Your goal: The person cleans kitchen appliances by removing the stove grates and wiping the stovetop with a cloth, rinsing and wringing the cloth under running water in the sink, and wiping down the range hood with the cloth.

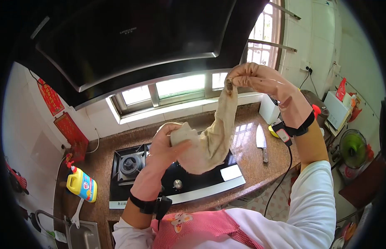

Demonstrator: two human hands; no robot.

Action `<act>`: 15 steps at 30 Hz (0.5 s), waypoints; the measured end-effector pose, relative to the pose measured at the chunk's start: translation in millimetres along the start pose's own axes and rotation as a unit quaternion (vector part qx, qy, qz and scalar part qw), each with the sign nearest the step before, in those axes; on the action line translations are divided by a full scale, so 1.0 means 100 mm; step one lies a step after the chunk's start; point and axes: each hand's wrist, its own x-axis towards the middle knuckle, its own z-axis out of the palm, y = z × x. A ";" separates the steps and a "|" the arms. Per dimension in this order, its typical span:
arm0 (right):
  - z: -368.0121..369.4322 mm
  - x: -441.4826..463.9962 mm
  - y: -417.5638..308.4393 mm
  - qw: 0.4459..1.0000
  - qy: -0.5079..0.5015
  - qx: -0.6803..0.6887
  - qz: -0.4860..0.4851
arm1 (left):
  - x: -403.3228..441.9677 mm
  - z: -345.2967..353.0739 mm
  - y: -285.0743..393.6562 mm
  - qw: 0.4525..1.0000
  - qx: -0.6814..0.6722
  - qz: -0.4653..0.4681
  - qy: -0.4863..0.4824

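A pale, stained cloth (220,120) hangs stretched between my two gloved hands, above the black gas stove (130,189). My left hand (161,151), in a translucent pink glove, grips the bunched left part of it, thumb across the front. Higher up, at the right, my right hand (253,79) in a matching glove pinches the upper end, where a dark brown stain shows. The lower part of the cloth sags between the hands and hides part of the stove.
A knife (261,141) lies on the brown counter (249,159) right of the stove. At left are a yellow spray bottle (81,184), a white brush (77,213) and a sink (85,236). The black range hood (130,45) hangs overhead, close to my right hand.
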 end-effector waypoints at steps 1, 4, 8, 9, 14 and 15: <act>0.05 0.00 -0.07 0.999 -0.007 0.031 0.020 | 0.01 0.00 -0.06 1.000 0.018 0.020 -0.008; 0.26 0.02 -0.28 0.993 -0.036 0.106 0.036 | 0.03 0.07 -0.03 0.999 0.012 -0.015 -0.043; 0.52 0.12 -0.33 0.990 -0.107 0.095 0.003 | 0.13 0.22 -0.07 0.989 -0.063 0.105 -0.087; 0.58 0.12 -0.43 0.991 -0.111 0.072 0.013 | 0.13 0.25 -0.05 0.987 -0.088 0.080 -0.105; 0.74 0.09 -0.31 0.981 -0.141 0.125 0.031 | 0.09 0.32 0.06 0.970 -0.188 -0.077 -0.136; 0.75 0.05 -0.27 0.979 -0.131 0.155 0.037 | 0.10 0.28 0.04 0.969 -0.196 -0.088 -0.125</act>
